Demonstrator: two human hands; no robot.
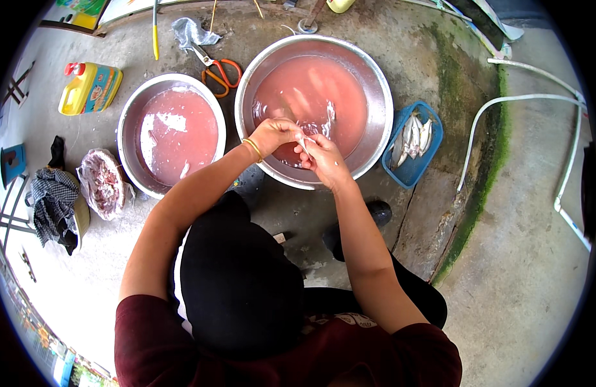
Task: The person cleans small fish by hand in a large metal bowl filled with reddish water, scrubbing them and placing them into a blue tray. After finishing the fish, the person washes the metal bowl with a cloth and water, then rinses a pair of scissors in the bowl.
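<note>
Above the near half of a large metal basin (379, 109) of cloudy pink water, both of my hands meet. My left hand (275, 137), with a gold-coloured bangle at the wrist, pinches a small pale piece (302, 138), perhaps fish. My right hand (325, 158) closes on the same piece from the other side. Fingers hide most of it, so its exact kind is unclear. To the right of the basin, several silvery fish (413, 137) lie in a blue plastic basket (409, 180). Left of it stands a smaller metal basin (125, 132) of pink water with pale bits floating.
Orange-handled scissors (228, 74) lie between the basins, near a clear plastic bag (193, 32). Farther left are a yellow jug (91, 90), a plastic-lined container (91, 169) of pinkish scraps and checked cloth (52, 193). A pale hose (482, 122) curves at right beside green moss (501, 142).
</note>
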